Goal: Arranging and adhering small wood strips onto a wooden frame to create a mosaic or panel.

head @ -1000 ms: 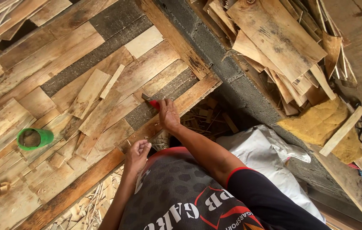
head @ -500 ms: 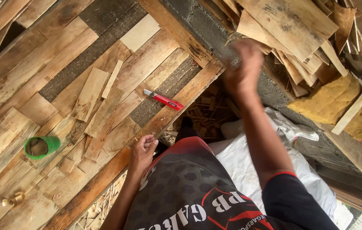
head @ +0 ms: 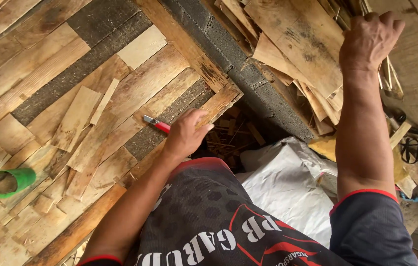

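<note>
Red utility knife with a silver blade [head: 155,124] lies flat on the table of mixed wooden boards [head: 46,69]. Its long side runs from upper left to lower right, and the blade tip points to the upper left. The left hand [head: 185,135] covers the red back end, fingers bent and close together; it seems to touch the knife, but I cannot tell if it grips it. The right hand [head: 369,39] is high up, fingers curled on the pile of thin wood strips [head: 297,44]. A green tape roll [head: 9,181] sits far left. A loose flat wood piece [head: 76,118] lies near the blade tip.
</note>
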